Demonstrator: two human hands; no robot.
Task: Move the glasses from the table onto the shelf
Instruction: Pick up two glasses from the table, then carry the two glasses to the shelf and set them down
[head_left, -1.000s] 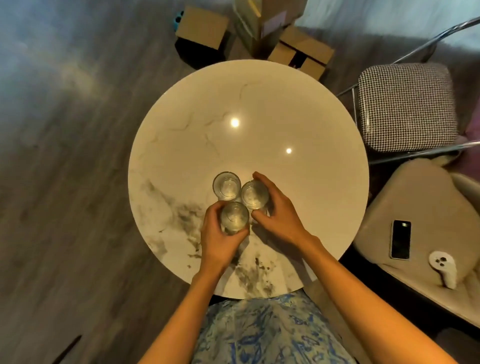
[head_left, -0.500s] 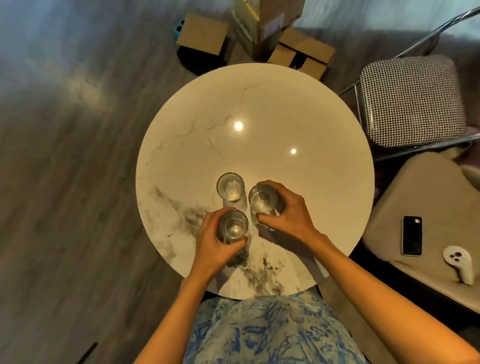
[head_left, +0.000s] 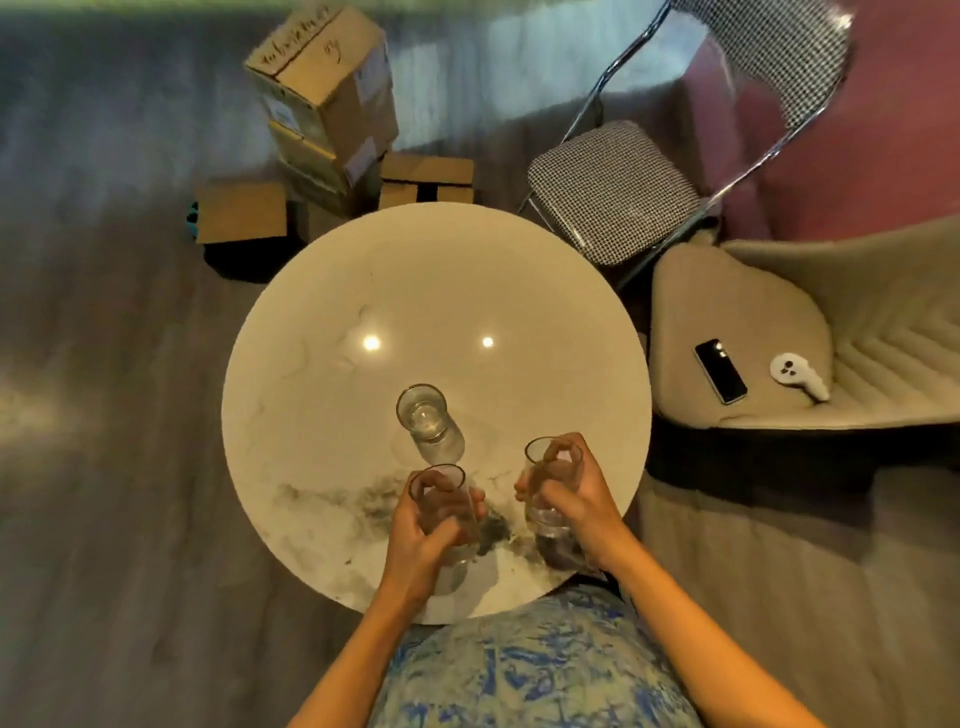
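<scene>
1. You hold two clear glasses over the near edge of the round marble worktop, one in each hand, while a third glass stands alone on the worktop just beyond them.
2. Your left hand wraps the left glass; the fingers are clenched round its side, seen through the wall, and the thumb lies on the far side of it.
3. Your right hand grips the right glass, with the fingers curled over the upper wall near the rim and the thumb pressed to the left side.
4. Both held glasses tilt, rims leaning away from you. Whether their bases are touching the worktop cannot be told from this angle.
5. The third glass stands upright, apart from both hands, nearer the left one, with two bright light reflections on the marble behind it.
6. Your blue-and-white patterned clothing fills the bottom of the view, against the worktop's near edge.
7. To the right, a beige cushioned seat carries a dark phone and a white controller, lying apart from each other.
8. Behind the worktop stand a houndstooth folding chair and a stack of cardboard boxes on the grey floor.
</scene>
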